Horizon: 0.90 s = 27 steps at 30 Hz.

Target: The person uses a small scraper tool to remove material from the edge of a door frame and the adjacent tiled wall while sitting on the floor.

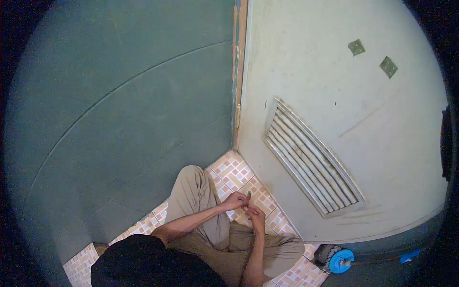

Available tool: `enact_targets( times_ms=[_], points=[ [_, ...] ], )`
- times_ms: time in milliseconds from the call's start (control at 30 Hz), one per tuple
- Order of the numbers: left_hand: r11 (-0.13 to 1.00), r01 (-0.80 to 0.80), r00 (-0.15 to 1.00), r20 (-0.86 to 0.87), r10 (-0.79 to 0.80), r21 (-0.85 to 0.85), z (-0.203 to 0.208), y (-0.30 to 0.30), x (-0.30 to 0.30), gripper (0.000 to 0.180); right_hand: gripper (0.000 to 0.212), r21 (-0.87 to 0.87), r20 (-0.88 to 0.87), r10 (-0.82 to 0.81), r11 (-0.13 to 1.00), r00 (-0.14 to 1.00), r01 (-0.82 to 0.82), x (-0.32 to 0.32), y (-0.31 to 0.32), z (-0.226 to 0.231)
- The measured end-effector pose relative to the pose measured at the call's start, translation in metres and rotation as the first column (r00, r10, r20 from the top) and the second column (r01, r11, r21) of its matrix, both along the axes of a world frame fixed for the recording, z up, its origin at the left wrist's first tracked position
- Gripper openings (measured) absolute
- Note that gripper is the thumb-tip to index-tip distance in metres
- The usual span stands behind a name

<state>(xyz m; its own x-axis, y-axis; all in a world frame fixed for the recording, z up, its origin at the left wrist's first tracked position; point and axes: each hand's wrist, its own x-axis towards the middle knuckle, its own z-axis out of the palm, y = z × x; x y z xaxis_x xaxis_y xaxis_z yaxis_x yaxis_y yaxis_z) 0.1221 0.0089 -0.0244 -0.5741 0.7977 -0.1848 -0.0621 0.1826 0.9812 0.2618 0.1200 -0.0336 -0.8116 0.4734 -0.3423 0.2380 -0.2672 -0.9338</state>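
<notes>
My left hand [233,201] is closed, its fingertips pinching a small, narrow, grey-brown thing [249,195] that points upward; its kind is too small to make out. Just below and to the right, my right hand [256,215] has its fingers drawn together. Its fingertips meet those of the left hand at the lower end of that thing. Whether the right fingers grip the same piece or another is hidden. Both hands are held above my crossed legs in beige trousers [198,210].
I sit on a patterned tile floor [233,172] in a corner. A dark green wall [119,110] rises at the left. On the right stands a pale door panel [306,71] with a slatted vent [313,158]. A blue, round weight plate [341,261] on a bar lies at lower right.
</notes>
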Motion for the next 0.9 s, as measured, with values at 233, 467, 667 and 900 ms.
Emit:
enact_targets(
  times_ms=[233, 467, 667, 900],
  points=[
    [0.998, -0.046, 0.998, -0.030, 0.047, 0.033, 0.038, -0.023, -0.029, 0.014, 0.022, 0.161, -0.096, 0.056, 0.986, 0.994, -0.040, 0.003, 0.008, -0.047],
    [0.988, -0.117, 0.468, -0.883, -0.032, -0.098, 0.138, -0.110, -0.128, 0.026, 0.017, 0.131, -0.057, 0.042, 0.991, 0.997, -0.035, 0.001, 0.004, -0.056],
    [0.891, -0.340, 0.674, -0.739, 0.007, -0.301, 0.158, -0.106, -0.124, 0.029, 0.020, 0.204, -0.037, 0.062, 0.977, 0.997, -0.053, 0.001, 0.005, -0.062],
    [0.847, -0.424, 0.303, -0.831, 0.466, 0.320, 0.230, -0.038, -0.156, 0.025, 0.019, 0.207, -0.010, 0.047, 0.977, 0.999, -0.044, 0.004, 0.012, -0.073]
  ],
)
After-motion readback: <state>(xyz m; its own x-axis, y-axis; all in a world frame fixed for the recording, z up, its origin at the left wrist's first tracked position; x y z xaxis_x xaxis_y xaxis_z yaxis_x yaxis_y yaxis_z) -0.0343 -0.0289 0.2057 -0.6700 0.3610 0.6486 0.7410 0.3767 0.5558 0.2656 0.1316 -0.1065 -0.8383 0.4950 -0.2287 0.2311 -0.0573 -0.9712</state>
